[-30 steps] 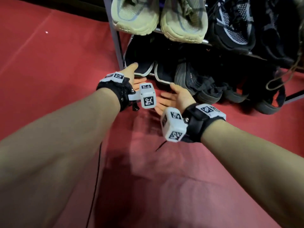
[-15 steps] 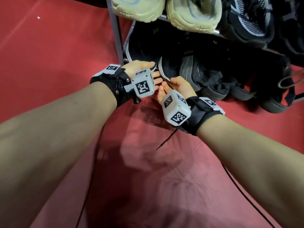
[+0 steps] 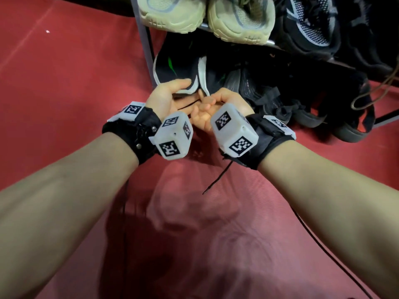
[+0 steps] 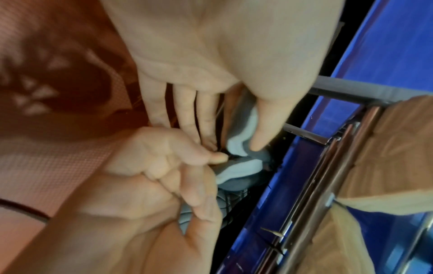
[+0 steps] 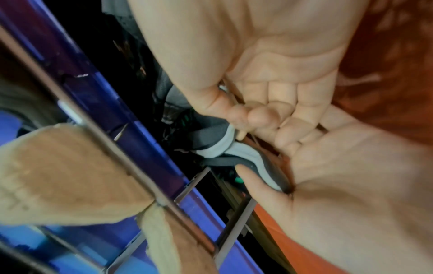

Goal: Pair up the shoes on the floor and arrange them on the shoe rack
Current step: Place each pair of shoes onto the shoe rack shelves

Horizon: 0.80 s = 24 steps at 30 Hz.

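Nearest the camera, both forearms reach toward 12 o'clock over the red floor mat [image 3: 64,87], each wrist strapped with a black band and a white marker cube. The left hand [image 3: 166,98] lies palm up, fingers fairly straight beneath the heel of the black shoe with the white sole edge [image 3: 172,70], thumb resting on its rim. The right hand [image 3: 218,104], just beside it at 3 o'clock, curls its fingers and appears to pinch a thin black lace [image 3: 190,103] at the heels, though the wrist views are blurred. That shoe's mate [image 3: 207,76] sits touching it, both black with a pale sole band and a green streak, on the bottom tier of the shoe rack [image 3: 143,42]. Farther on, toward 12 o'clock, beige sneakers [image 3: 207,16] rest on the upper tier; black shoes [image 3: 302,100] crowd 2 o'clock.
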Tool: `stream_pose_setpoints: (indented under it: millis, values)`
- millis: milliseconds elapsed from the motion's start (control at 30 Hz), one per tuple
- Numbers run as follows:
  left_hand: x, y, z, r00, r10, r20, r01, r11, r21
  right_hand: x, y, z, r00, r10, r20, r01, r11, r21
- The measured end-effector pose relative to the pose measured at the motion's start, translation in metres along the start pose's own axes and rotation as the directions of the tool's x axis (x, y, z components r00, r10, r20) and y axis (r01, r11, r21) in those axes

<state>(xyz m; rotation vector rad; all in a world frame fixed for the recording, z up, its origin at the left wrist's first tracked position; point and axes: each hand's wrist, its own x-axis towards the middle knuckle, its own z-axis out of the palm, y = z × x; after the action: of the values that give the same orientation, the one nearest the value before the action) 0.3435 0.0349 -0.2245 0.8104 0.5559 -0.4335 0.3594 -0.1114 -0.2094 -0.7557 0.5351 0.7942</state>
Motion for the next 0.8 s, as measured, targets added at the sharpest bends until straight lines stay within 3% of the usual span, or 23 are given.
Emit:
stream_pose_setpoints:
  millis: [100,267,433,567,667,800]
  values:
    - [-0.005,0.003,0.001,0.999,0.000,0.050,0.002,0.999,-0.041,0.002,-0.006,0.007,0.998,-0.069,-0.002,0.068,0.987,-0.145]
    - [-0.006,0.003,0.006,0.998,-0.035,0.052,0.040,0.995,-0.086,-0.013,-0.016,0.008,1.000,-0.001,0.005,0.002,0.998,-0.060]
    - [0.001,-0.015,0.002,0.989,-0.065,-0.135,0.074,0.995,0.064,-0.026,-0.013,-0.012,0.989,-0.038,-0.146,0.006,0.977,-0.211]
    - [0.004,-0.023,-0.008,0.965,0.110,-0.239,-0.088,0.991,0.100,-0.028,-0.001,-0.027,0.975,-0.007,-0.223,-0.069,0.940,-0.333]
    - [0.006,-0.018,-0.004,0.959,0.171,-0.225,-0.118,0.965,0.233,-0.028,0.013,-0.016,0.984,-0.001,-0.180,-0.096,0.842,-0.531]
    - [0.013,-0.011,0.001,0.944,0.145,-0.296,-0.020,0.922,0.388,-0.024,0.026,0.001,0.989,-0.086,-0.121,-0.047,0.592,-0.804]
